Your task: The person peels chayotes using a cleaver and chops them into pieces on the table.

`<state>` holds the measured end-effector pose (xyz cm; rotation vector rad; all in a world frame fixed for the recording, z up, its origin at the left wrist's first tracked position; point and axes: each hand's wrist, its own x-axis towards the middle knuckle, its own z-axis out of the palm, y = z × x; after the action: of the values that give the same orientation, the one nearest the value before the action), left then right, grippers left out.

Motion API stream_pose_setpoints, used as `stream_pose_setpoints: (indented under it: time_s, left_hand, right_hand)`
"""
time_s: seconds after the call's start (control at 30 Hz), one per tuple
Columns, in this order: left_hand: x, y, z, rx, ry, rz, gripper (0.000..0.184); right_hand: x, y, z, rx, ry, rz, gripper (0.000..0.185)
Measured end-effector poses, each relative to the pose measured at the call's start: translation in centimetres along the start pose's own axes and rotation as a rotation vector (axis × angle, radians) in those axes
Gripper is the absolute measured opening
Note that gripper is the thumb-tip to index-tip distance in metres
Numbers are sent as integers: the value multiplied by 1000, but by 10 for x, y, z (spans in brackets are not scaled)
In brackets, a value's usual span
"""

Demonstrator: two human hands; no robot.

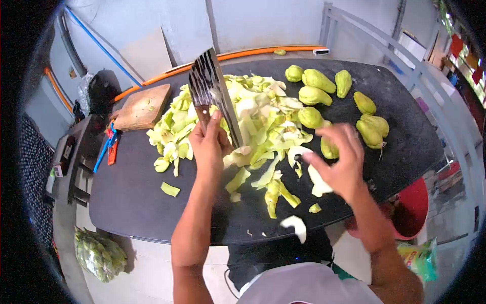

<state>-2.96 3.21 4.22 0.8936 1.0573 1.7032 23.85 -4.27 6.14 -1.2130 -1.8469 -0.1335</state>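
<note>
My left hand [208,149] grips the brown handle of a broad-bladed cleaver [223,96], its blade upright above a big heap of sliced chayote [263,109]. The blade is wet and streaked, and its lower edge meets pale slices. My right hand [344,159] is raised with fingers curved and apart, slightly blurred, and nothing shows in it. Just beyond its fingers lie whole green chayotes [310,117], one of them partly hidden. Below my right hand are a pale slice [318,181] and loose green strips [273,197]. A curved white slice [295,227] is near the table's front edge.
The black table [136,202] bears a wooden chopping board [143,106] at its far left. More whole chayotes [372,129] lie at the right. A red basin [412,207] stands beneath the right edge, and a plastic bag of green produce [100,253] sits on the floor.
</note>
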Motion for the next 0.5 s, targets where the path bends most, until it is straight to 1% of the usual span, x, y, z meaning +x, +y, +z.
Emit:
stream_pose_setpoints:
  time_s: [0.07,0.1,0.13,0.2,0.23,0.27,0.33,0.4,0.5]
  left_hand:
    - [-3,5,2,-38,-17,-15,31]
    - [-1,0,0,-49,-43,-7,30]
    - [1,-3,-4,-41,-79,11,31]
    - [-4,-1,0,-1,-59,9,31]
    - [-4,0,-1,1,-88,1,31]
    - [-5,0,0,20,-95,12,31]
    - [-5,0,1,30,-88,13,31]
    - [-5,-2,0,29,-99,21,31]
    - [-4,-5,-1,26,-125,32,32]
  right_hand:
    - [-34,-3,6,-72,-125,-48,52]
    - [-50,-4,9,-208,-192,-30,56]
    - [-63,-4,11,-249,-191,4,57]
    - [-79,1,13,-335,-182,46,58]
    - [-80,2,10,-341,-198,88,60]
    - [-80,7,7,-333,-151,60,61]
    - [-83,11,-3,-377,-179,146,60]
    - [-92,22,-3,-326,-237,174,51]
    - [-95,29,-2,-254,-217,122,39]
